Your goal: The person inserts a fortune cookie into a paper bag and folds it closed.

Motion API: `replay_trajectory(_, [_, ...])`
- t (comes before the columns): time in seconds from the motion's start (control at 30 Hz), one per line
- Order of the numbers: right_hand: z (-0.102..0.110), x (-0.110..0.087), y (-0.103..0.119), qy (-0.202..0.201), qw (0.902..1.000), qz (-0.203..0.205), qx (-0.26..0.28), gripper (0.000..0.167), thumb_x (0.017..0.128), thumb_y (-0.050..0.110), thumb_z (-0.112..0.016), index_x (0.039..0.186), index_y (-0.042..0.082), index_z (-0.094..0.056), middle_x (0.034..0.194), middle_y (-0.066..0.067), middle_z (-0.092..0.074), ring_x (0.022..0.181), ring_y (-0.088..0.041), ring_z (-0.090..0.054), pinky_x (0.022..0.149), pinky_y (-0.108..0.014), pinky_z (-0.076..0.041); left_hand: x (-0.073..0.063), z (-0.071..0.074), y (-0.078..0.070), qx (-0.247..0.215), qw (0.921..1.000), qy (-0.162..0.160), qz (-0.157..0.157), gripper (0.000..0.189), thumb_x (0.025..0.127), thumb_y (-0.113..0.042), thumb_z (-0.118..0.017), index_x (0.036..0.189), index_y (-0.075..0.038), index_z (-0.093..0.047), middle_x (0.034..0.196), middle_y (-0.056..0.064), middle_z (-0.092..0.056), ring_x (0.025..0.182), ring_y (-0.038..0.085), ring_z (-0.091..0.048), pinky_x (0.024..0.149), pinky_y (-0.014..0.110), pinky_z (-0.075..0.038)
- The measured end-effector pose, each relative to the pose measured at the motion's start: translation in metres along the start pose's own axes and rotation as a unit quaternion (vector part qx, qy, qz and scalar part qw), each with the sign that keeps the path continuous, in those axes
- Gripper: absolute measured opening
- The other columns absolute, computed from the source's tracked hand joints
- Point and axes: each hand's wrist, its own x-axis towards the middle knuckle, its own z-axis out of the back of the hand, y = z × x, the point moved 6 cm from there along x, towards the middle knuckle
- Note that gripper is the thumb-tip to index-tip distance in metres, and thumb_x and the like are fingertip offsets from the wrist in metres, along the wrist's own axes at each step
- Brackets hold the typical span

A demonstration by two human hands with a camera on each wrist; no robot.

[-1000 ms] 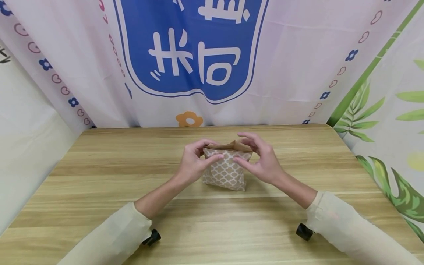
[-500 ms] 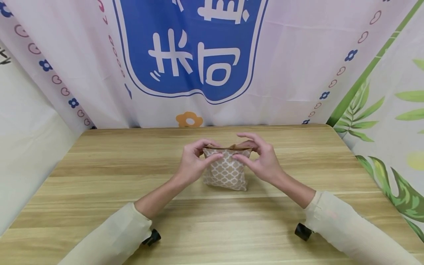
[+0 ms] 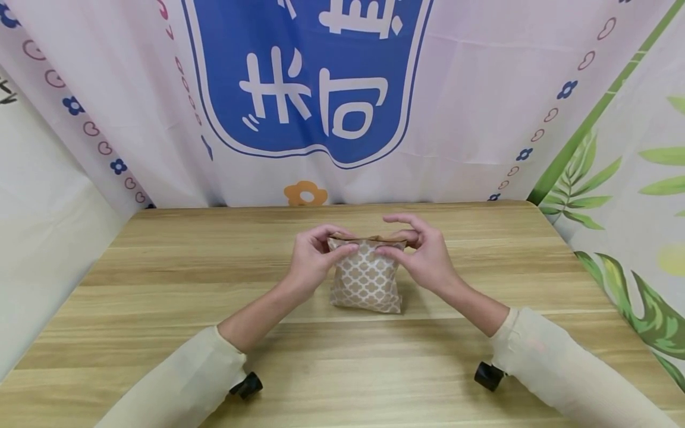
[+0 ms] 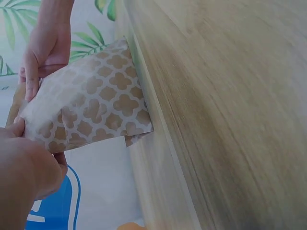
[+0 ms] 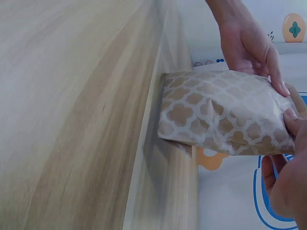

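A brown paper bag [image 3: 366, 279] with a white lattice pattern stands upright on the wooden table, its mouth at the top pressed nearly flat. My left hand [image 3: 312, 258] pinches the upper left edge, thumb on the front and fingers behind. At the upper right edge my right hand [image 3: 428, 258] does the same, with its index finger raised off the paper. In the left wrist view the bag [image 4: 91, 98] reaches down to the tabletop. The right wrist view shows both thumbs on the front of the bag [image 5: 225, 112]. Whatever is inside it is hidden.
The wooden table [image 3: 187, 279] stretches out on all sides of the bag. Behind it hangs a pale curtain [image 3: 455, 119] with a blue emblem, and a leaf-patterned cloth [image 3: 642, 238] hangs at the right. Black wrist cameras [image 3: 489, 376] sit under both sleeves.
The bag's mouth, gaping a second ago, has been pressed nearly flat between my fingers. Its lower front has shifted slightly toward me. Both hands have stayed at the top edge.
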Motion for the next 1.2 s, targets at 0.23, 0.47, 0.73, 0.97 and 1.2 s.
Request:
replay_trajectory(0.23, [-0.001,0.001,-0.004,0.005,0.9973,-0.068,0.027,0.046,0.082,-0.012,-0.080,0.125,-0.007,-0.067,0.089,-0.023,-0.076,0.049,-0.006,-0.056,0.042,-0.017,-0.028,0.000,0.001,0.005,-0.017,0.9980,-0.024,0.057,0.018,0.087,0.008,-0.078,0.103,0.012,-0.071,0.082,-0.012,-0.072,0.055,0.007,-0.034,0.049,0.018,-0.029])
replay_trajectory(0.47, [0.000,0.002,-0.005,0.016,0.9970,-0.067,0.035,0.035,0.087,-0.011,-0.076,0.122,-0.009,-0.069,0.090,-0.023,-0.076,0.050,-0.008,-0.050,0.046,-0.017,-0.038,0.001,0.003,0.007,-0.033,0.9958,-0.030,0.080,0.013,0.087,0.010,-0.077,0.099,0.005,-0.075,0.092,-0.001,-0.076,0.061,0.008,-0.039,0.052,0.017,-0.031])
replay_trajectory(0.73, [0.003,0.002,-0.012,0.014,0.9935,-0.105,0.042,0.027,0.092,-0.012,-0.070,0.118,-0.015,-0.068,0.108,-0.031,-0.073,0.080,-0.006,-0.073,0.071,-0.019,-0.060,0.000,0.007,0.009,-0.045,0.9946,-0.030,0.088,0.017,0.089,0.010,-0.074,0.106,0.013,-0.071,0.090,0.000,-0.076,0.060,0.007,-0.043,0.051,0.015,-0.033])
replay_trajectory(0.97, [0.004,0.002,-0.012,0.010,0.9938,-0.106,0.033,0.024,0.091,-0.011,-0.071,0.115,-0.016,-0.070,0.101,-0.032,-0.073,0.072,-0.004,-0.070,0.060,-0.015,-0.053,0.000,0.008,0.011,-0.057,0.9940,-0.033,0.087,0.013,0.088,0.009,-0.076,0.101,0.010,-0.075,0.079,-0.007,-0.074,0.056,0.006,-0.041,0.048,0.016,-0.031])
replay_trajectory(1.2, [0.004,0.002,-0.014,0.005,0.9950,-0.097,0.025,0.023,0.091,-0.010,-0.072,0.114,-0.014,-0.071,0.097,-0.030,-0.074,0.058,-0.003,-0.060,0.050,-0.015,-0.040,0.001,0.010,0.014,-0.063,0.9917,-0.051,0.099,0.012,0.086,0.009,-0.079,0.097,0.005,-0.078,0.076,-0.007,-0.076,0.052,0.005,-0.039,0.045,0.016,-0.030])
